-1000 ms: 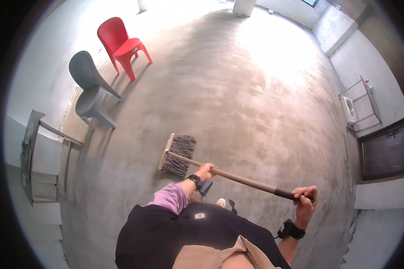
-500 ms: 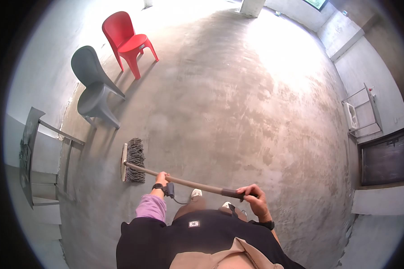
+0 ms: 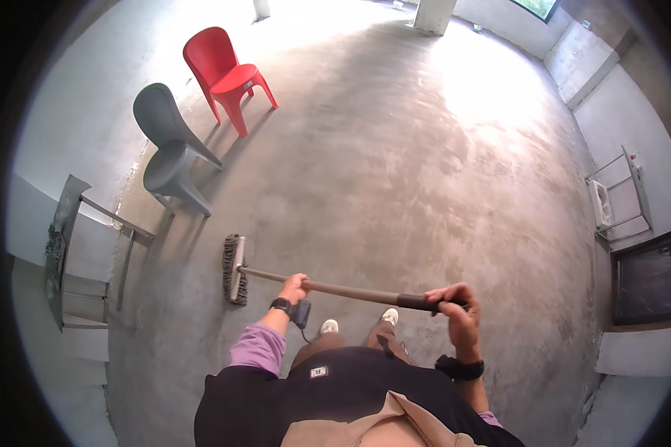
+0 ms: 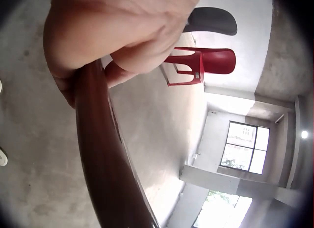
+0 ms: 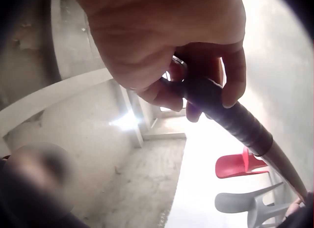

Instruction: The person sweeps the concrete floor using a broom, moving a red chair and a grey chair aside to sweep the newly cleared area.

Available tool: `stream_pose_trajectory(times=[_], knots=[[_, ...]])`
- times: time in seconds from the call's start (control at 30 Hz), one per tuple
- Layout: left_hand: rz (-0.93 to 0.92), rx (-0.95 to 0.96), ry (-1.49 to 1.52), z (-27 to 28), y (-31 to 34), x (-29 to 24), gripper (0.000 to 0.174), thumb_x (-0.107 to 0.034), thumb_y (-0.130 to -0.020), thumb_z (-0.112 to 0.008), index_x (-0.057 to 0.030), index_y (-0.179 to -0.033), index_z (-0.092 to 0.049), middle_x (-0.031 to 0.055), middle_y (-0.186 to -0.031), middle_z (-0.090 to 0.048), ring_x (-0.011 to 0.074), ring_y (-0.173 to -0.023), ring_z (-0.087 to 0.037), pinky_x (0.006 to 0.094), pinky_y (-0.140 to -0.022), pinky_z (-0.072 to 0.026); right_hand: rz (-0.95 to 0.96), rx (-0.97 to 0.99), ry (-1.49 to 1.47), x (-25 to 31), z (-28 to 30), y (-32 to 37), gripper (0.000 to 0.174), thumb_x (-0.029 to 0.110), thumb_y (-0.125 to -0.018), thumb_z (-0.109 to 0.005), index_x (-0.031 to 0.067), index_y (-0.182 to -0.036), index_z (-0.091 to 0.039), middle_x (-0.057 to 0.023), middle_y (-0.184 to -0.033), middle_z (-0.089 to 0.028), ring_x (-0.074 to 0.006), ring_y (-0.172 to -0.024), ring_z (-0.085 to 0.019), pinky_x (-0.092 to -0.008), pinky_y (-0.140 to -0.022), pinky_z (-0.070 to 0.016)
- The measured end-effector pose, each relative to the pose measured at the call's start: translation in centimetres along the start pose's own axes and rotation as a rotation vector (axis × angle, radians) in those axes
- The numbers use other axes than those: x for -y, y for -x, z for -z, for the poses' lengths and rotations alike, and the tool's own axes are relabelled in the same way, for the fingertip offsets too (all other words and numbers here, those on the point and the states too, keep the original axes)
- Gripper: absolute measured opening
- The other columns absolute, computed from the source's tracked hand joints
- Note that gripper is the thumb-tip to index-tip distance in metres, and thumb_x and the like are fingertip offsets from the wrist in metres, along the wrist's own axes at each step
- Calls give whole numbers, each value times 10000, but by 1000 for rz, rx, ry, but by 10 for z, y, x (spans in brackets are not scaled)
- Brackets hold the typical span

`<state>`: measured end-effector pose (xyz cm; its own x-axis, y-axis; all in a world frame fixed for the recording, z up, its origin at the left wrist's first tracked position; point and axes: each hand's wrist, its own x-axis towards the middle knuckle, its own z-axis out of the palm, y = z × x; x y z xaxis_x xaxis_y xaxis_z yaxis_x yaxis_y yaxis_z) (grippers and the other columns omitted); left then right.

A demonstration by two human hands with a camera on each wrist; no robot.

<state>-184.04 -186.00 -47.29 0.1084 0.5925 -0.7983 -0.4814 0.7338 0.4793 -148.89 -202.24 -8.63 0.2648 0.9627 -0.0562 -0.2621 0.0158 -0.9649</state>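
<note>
A mop with dark grey strands and a pale bar lies to the left in the head view. Its strands now spread on the bar's left side. The left hand grips the brown shaft partway along, fingers wrapped around it in the left wrist view. At the far end, the right hand holds the dark ribbed grip, its fingers curled over it. The shaft runs nearly level across the front of the body, above two light shoes.
A grey chair and a red chair stand on the concrete floor at the upper left. A metal-framed stand is by the left wall. Another rack and a dark panel line the right wall.
The mop head swept left, then came back slightly right, and its strands flipped from the bar's right side to its left. Both hands shifted left with the shaft, then a little back right.
</note>
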Motion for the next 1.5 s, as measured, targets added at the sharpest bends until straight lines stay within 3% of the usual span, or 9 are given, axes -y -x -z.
stream_pose_trajectory(times=[0.23,0.37,0.53,0.57,0.7,0.83,0.9,1.1,1.5], knots=[[226,278,-3,-157,-25,94,77,-9,-740,-535,-47,-760,-472,82,-703,-523,230,-647,-537,356,-635,-474,190,-248,131,83,105,-5,67,10,-796,-496,37,-779,-438,-106,-670,-570,-218,-706,-606,-252,-517,-423],[430,279,-70,-298,74,138,146,-99,-777,-556,-15,-885,-507,131,-807,-545,267,-746,-577,411,-734,-513,262,-452,281,134,162,21,66,36,-774,-485,57,-773,-422,-80,-607,-519,-204,-615,-575,-261,-509,-431],[509,665,-846,-395,139,176,296,-220,-776,-619,-5,-958,-528,156,-894,-587,284,-845,-590,410,-848,-477,440,-647,356,180,227,75,93,21,-745,-478,44,-786,-398,-73,-560,-473,-186,-549,-522,-273,-547,-445],[479,721,-1114,-411,147,180,335,-249,-763,-639,-10,-971,-529,161,-898,-586,296,-845,-588,410,-839,-475,448,-673,370,184,232,86,98,23,-739,-476,43,-787,-394,-74,-556,-468,-182,-538,-510,-276,-559,-450],[-997,1260,-1545,-437,125,241,514,-270,-642,-704,-65,-1074,-514,198,-894,-570,340,-860,-571,390,-750,-462,476,-743,412,192,247,116,115,35,-721,-475,45,-785,-379,-76,-542,-453,-176,-513,-481,-282,-587,-464],[-740,1630,-1521,-489,176,265,361,-252,-654,-682,-67,-947,-581,148,-811,-609,308,-803,-592,387,-697,-464,465,-762,446,196,248,124,127,43,-711,-475,49,-780,-368,-73,-530,-441,-177,-512,-476,-276,-582,-455],[-292,1657,-1754,-507,184,276,288,-257,-654,-676,-66,-861,-616,130,-755,-621,305,-754,-598,391,-666,-464,465,-774,447,195,250,121,135,44,-709,-472,49,-792,-366,-73,-532,-440,-178,-520,-476,-273,-585,-446],[-538,1528,-1690,-500,169,279,228,-278,-680,-642,-70,-773,-644,161,-743,-623,334,-727,-595,411,-646,-471,497,-745,426,191,271,103,180,51,-697,-449,50,-857,-367,-77,-563,-445,-173,-542,-467,-277,-609,-433],[-484,1116,-1930,-392,69,104,278,-315,-706,-643,-85,-861,-660,157,-846,-643,336,-847,-603,414,-741,-485,267,-639,162,82,209,-2,161,46,-706,-468,49,-866,-451,-82,-720,-536,-182,-669,-557,-313,-660,-476]])
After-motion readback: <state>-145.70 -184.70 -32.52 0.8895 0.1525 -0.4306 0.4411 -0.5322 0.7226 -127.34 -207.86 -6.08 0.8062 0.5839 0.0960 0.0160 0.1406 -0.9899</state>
